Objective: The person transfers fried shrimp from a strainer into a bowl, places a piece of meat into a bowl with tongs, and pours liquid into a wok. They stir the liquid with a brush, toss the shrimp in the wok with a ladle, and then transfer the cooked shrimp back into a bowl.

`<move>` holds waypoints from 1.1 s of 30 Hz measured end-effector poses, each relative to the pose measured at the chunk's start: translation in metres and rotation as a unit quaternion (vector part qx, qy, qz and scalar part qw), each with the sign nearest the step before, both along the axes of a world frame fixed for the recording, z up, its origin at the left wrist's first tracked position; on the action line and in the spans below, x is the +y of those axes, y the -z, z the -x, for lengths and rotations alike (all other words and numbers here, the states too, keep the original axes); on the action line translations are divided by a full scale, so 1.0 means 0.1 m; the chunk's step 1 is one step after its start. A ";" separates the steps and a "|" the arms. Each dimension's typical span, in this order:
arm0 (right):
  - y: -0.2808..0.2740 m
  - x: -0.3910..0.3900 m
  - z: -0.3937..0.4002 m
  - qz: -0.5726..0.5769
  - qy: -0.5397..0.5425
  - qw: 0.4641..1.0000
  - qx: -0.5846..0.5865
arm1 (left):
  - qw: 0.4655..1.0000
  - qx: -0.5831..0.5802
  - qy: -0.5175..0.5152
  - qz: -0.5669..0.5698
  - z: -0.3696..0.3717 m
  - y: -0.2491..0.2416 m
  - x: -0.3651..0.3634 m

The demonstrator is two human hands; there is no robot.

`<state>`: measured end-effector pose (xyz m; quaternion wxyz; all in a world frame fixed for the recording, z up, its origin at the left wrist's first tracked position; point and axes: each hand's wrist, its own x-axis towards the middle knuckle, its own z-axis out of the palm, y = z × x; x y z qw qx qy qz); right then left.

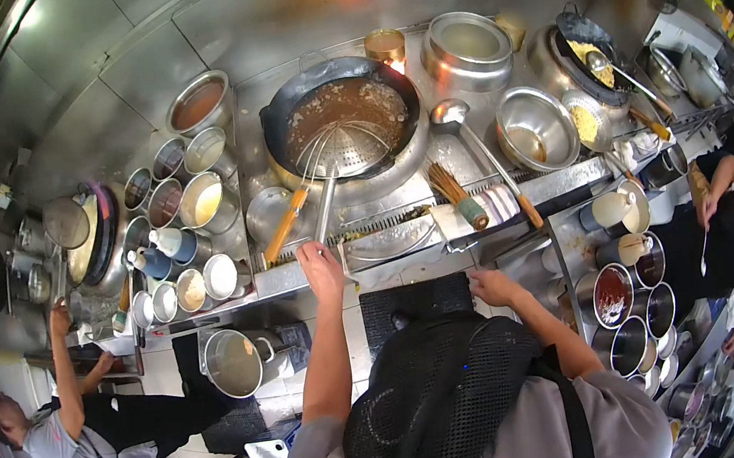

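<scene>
My left hand (321, 265) is closed around the end of a skimmer's metal handle. The skimmer's perforated bowl (343, 151) rests over a black wok (279, 120) holding brown liquid with pale foam. A second tool with a wooden handle (288, 225) leans from the wok's front edge, left of that handle. My right hand (495, 288) is in front of the counter, its fingers loosely bent and nothing visible in them. Nearest to it are a folded cloth (498, 204), a bamboo brush (455, 191) and a ladle (495, 156) on the counter.
Pots of sauces and seasonings (201, 200) stand left of the wok. A lidded pot (466, 49) and a steel bowl (537, 128) sit to its right. Flame shows beside a tin (385, 45). A co-worker (70, 435) works at the left; other people are at the right.
</scene>
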<state>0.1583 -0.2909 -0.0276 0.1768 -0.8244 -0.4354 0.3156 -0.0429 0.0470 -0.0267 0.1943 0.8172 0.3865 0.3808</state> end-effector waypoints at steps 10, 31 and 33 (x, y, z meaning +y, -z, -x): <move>0.60 -1.26 0.73 0.021 -0.029 0.996 0.077 | 0.993 0.063 0.084 -0.051 0.62 -0.27 -1.51; -1.46 0.96 0.69 -0.108 -0.211 0.968 0.080 | 0.992 0.030 -0.041 -0.114 0.61 -0.65 0.73; -1.60 1.43 0.74 -0.098 -0.285 0.951 0.071 | 0.994 0.111 -0.018 0.014 0.58 -0.38 1.23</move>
